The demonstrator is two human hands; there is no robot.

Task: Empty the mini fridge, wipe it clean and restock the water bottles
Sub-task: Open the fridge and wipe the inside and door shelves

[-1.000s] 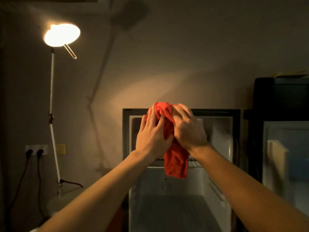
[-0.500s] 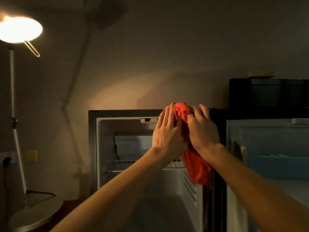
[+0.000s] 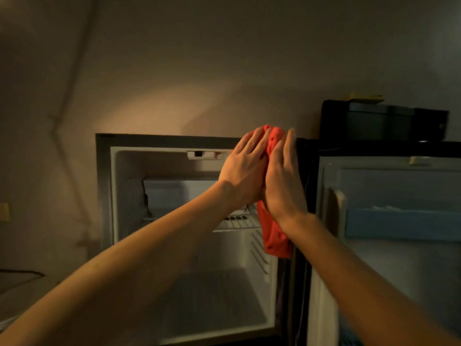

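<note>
Hanging between two flat palms, the red cloth (image 3: 274,236) is pressed by the left hand (image 3: 245,171) and right hand (image 3: 284,181) (fingers straight), at the open mini fridge's (image 3: 104,196) upper right corner, beside its door (image 3: 399,245).

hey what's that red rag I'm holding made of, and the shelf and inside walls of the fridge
Red rag: soft matte fabric, probably microfibre or cotton; it bunches and hangs limp between the left hand and right hand.
Shelf: thin parallel bars, seemingly white-coated metal wire.
Inside walls: smooth, pale, moulded with ribs, likely plastic with a slight sheen.
</note>
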